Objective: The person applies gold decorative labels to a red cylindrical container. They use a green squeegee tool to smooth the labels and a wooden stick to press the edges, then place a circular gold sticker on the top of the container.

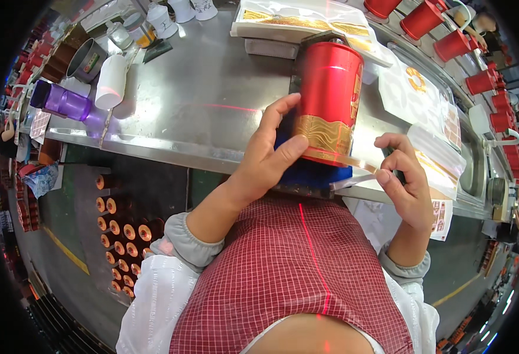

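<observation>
A shiny red canister (329,79) with a gold wave-patterned band (324,133) rests in front of me on a dark stand with a blue part (313,177). My left hand (265,153) grips its left side, thumb pressed on the gold band near the near end and fingers along the side. A thin, pale gold strip (359,163) runs along the canister's near rim and reaches out to the right. The end of that strip is pinched between the thumb and fingers of my right hand (407,180).
Gold-patterned sheets (295,20) lie behind the canister, white sheets (416,88) to its right. A purple bottle (64,101), a white cup (112,81) and a metal pot (86,61) stand at left on the metal table (200,76). Several red canisters (421,20) line the far right.
</observation>
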`<state>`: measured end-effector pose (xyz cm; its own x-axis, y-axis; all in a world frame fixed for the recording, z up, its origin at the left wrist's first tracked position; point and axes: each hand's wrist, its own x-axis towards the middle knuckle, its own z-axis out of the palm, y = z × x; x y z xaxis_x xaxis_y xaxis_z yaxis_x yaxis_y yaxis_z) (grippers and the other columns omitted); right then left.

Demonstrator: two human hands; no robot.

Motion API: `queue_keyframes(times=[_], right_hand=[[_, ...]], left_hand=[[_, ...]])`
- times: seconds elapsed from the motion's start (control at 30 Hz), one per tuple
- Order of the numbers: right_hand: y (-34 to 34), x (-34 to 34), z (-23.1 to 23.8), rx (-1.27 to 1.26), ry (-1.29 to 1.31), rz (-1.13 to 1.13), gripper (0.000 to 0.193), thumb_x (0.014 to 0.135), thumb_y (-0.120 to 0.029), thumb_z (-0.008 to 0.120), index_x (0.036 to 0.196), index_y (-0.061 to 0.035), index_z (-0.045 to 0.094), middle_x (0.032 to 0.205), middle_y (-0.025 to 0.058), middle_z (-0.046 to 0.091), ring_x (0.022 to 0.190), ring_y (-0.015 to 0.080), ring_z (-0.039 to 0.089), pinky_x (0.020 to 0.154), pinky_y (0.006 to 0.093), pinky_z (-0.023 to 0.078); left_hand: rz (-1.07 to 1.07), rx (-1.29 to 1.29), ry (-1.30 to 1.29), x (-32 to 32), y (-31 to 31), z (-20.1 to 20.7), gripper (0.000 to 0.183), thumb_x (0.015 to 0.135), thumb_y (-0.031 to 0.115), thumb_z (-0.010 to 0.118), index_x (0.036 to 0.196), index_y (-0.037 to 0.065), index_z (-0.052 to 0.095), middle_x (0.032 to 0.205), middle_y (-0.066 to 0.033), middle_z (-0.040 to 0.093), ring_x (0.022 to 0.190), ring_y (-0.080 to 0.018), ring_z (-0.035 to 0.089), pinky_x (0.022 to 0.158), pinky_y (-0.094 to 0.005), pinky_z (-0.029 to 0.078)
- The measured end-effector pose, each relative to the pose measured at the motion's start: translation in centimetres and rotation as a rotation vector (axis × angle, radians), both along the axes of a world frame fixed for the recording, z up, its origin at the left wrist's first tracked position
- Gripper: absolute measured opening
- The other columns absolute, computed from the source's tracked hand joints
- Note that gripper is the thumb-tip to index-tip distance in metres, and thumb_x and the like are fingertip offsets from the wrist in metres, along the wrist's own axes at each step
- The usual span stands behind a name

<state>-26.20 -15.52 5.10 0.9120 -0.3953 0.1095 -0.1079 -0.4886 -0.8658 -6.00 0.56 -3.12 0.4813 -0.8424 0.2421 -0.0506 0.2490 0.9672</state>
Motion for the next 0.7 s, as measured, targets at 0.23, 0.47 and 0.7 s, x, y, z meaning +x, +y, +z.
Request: queue_keyframes(times=[0.23, 0.47, 0.7], right_hand=[[0.6, 0.4, 1.8, 0.006, -0.049, 0.026, 0.02, 0.085, -0.018, 0.067, 0.078, -0.0028, 0.056, 0.116, 0.0187, 0.051, 0.111, 0.0268, 0.048, 0.097, 0.038, 0.035], [0.4, 0.2, 1.4, 0.017, -0.045, 0.008, 0.023, 0.084, -0.022, 0.069, 0.077, -0.0033, 0.056, 0.117, 0.0197, 0.051, 0.112, 0.0283, 0.048, 0.098, 0.0396, 0.034], [0.5, 0.3, 2.1, -0.004, -0.081, 0.027, 0.022, 0.084, -0.02, 0.068, 0.077, -0.0031, 0.056, 0.117, 0.0203, 0.051, 0.112, 0.0289, 0.048, 0.098, 0.04, 0.035]], left_hand=[[-0.01, -0.022, -0.583, 0.2, 0.2, 1.1, 0.073, 0.083, 0.039, 0.071, 0.144, 0.013, 0.04, 0.152, -0.0271, 0.02, 0.139, -0.0466, 0.019, 0.113, -0.054, 0.016], [0.179, 0.126, -1.063, 0.9, 0.1, 1.1, 0.075, 0.074, 0.032, 0.076, 0.141, 0.013, 0.046, 0.145, -0.0243, 0.036, 0.136, -0.0469, 0.028, 0.112, -0.059, 0.016], [-0.063, -0.08, -0.746, 1.4, -0.2, 4.1, 0.064, 0.083, 0.034, 0.066, 0.14, 0.011, 0.048, 0.149, -0.0249, 0.033, 0.141, -0.0471, 0.017, 0.114, -0.056, 0.012]])
